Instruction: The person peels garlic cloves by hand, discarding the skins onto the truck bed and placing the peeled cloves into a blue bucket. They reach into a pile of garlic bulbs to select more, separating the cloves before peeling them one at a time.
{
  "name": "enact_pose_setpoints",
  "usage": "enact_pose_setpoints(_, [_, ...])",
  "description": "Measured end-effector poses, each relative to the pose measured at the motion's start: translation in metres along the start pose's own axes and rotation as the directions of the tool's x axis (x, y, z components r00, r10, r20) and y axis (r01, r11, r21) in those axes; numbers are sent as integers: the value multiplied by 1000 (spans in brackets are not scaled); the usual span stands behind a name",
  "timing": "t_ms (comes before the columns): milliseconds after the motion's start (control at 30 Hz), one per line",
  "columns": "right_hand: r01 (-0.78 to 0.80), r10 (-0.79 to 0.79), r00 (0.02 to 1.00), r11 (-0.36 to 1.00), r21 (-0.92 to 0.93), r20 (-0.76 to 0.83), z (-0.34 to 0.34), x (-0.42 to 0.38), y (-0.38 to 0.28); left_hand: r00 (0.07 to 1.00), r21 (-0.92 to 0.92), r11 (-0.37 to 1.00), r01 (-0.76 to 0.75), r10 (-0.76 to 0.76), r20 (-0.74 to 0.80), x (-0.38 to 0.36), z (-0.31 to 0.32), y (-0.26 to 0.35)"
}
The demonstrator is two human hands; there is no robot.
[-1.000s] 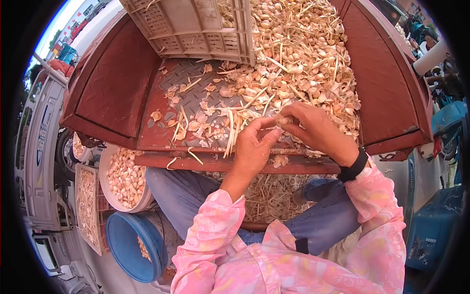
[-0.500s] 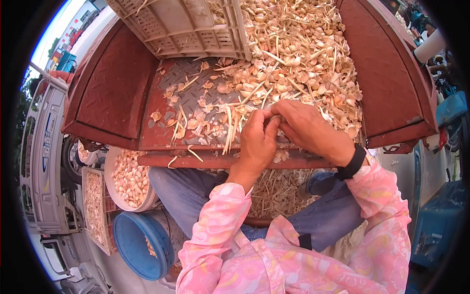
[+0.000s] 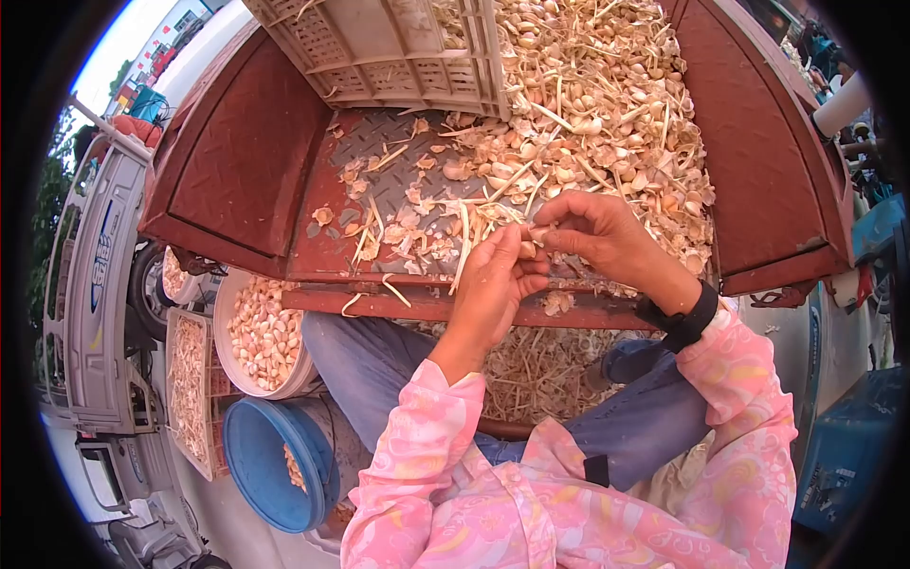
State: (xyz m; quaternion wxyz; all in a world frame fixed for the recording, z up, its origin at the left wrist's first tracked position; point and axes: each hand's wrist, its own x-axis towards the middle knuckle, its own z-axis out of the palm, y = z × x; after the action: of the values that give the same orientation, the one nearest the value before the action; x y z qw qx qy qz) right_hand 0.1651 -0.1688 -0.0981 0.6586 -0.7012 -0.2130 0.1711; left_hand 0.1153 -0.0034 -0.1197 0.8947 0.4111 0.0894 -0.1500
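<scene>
My left hand and my right hand meet above the front lip of a red metal truck bed. Small garlic cloves show between the fingertips of both hands, which are closed in pinches. Behind them a heap of loose garlic cloves and dry skins covers the bed's right part. Pale stalks and flakes of skin lie by my left hand. How many cloves each hand holds is partly hidden by the fingers.
A plastic crate stands tilted at the back of the bed. At lower left are a white bucket of garlic cloves, a blue bucket with some cloves, and a crate of garlic. A grey truck is further left.
My hands have drawn slightly apart and their fingers have loosened, so cloves now show between them. The whole view has shifted a little to the right.
</scene>
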Motion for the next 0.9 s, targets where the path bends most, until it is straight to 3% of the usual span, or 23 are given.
enact_pose_setpoints(200, [-12, 9, 1000, 992, -124, -25, 3, -1, -8, 986, 137, 978, -159, 151, 66, 0, 4, -8])
enact_pose_setpoints(300, [-79, 63, 996, 963, -258, -69, 5, 0, -5, 960, 418, 866, -276, 269, 77, -3, 5, -14])
enact_pose_setpoints(333, [25, -72, 994, 883, -469, -83, 7, 0, -1, 942, 414, 851, -324, 330, 58, 0, 6, -18])
enact_pose_setpoints(400, [182, -329, 944, 562, -807, -16, 12, 1, 6, 895, 409, 813, -414, 447, 18, 6, 7, -27])
enact_pose_setpoints(500, [126, -323, 946, 414, -902, -16, 20, 1, 4, 919, 397, 838, -374, 393, 36, 2, 5, -22])
enact_pose_setpoints(800, [74, -233, 972, 384, -920, -20, 31, 11, 4, 987, 154, 984, -95, 113, -113, -10, 10, -2])
enact_pose_setpoints(900, [96, -242, 970, 304, -948, 20, 35, 13, 4, 967, 352, 916, -190, 237, -95, -4, -1, -13])
